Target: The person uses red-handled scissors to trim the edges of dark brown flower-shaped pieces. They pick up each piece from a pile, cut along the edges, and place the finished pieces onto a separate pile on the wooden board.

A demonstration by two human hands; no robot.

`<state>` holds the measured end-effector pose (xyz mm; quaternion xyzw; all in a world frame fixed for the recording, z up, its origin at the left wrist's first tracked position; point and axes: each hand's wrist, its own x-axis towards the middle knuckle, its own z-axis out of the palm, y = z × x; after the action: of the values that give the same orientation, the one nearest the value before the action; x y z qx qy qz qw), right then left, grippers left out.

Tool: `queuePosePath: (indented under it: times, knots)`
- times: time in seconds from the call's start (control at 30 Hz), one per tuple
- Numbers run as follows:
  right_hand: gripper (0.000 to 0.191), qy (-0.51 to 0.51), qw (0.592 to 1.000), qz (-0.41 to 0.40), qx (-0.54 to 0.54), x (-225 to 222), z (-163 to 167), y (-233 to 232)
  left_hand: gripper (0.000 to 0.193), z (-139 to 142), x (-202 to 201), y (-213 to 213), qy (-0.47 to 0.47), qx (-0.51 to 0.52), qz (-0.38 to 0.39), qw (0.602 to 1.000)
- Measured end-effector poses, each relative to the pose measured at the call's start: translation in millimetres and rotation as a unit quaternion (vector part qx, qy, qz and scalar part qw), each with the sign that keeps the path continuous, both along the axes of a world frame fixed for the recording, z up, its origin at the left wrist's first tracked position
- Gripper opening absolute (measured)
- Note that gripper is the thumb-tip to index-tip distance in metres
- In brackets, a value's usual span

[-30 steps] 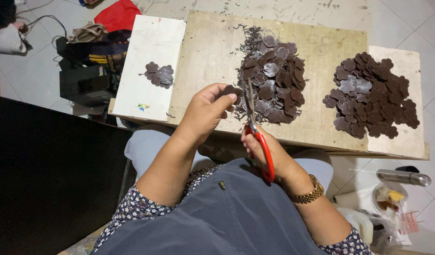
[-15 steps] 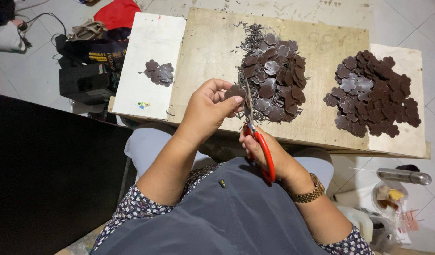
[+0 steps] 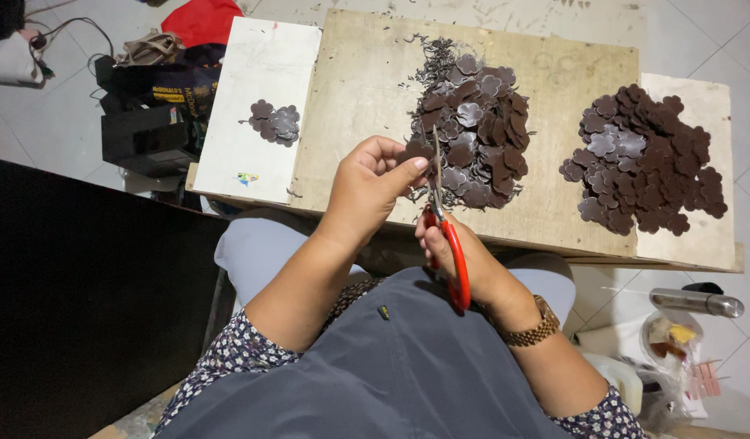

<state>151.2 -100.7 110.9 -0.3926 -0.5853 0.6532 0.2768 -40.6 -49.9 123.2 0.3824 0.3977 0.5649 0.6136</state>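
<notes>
While the left hand [image 3: 373, 183] pinches a small brown flower-shaped piece [image 3: 413, 152] between thumb and fingertips at the middle of the frame, the right hand [image 3: 456, 256] is wrapped around the red handles of a pair of scissors [image 3: 446, 240], blades pointing up towards that piece and right against its edge. Both hands are clenched on what they hold, hovering just over the near edge of the wooden board [image 3: 359, 89] that serves as the desk.

Just beyond the scissor tips, a loose heap of brown cut-outs [image 3: 473, 122] sprawls at the centre of the board, thin trimmings scattered about it. Over on the right of the frame sits a second, tidier pile of flower shapes [image 3: 647, 158], well apart from the first. On the white panel [image 3: 261, 81] at the upper left, a small cluster of pieces [image 3: 273, 122] lies on its own.

A gold-coloured wristwatch [image 3: 531, 329] shows on the right wrist. Lower right, on the tiled floor, a metal cylinder [image 3: 696, 302] lies beside a plastic bag [image 3: 668, 341].
</notes>
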Motion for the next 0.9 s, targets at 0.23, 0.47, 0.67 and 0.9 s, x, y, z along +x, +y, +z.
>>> queuePosePath:
  times: [0.23,0.47,0.67,0.9]
  knots:
    - [0.054,0.077,0.997,0.021,-0.020,2.0,-17.2,4.3,0.018,-1.6,4.2,1.9,-0.007,0.000,0.020,1.000]
    - [0.054,0.071,0.997,0.011,-0.019,1.1,-19.8,2.8,0.018,-1.7,8.3,-1.4,0.000,0.032,0.040,0.999]
    - [0.048,0.082,0.996,-0.009,-0.046,-4.7,-18.0,1.3,0.018,-0.6,9.8,-2.4,0.019,0.034,0.052,0.998]
    - [0.048,0.103,0.992,-0.023,-0.061,-8.5,-13.9,-1.3,0.016,0.6,10.7,-3.4,0.001,0.031,0.049,0.998]
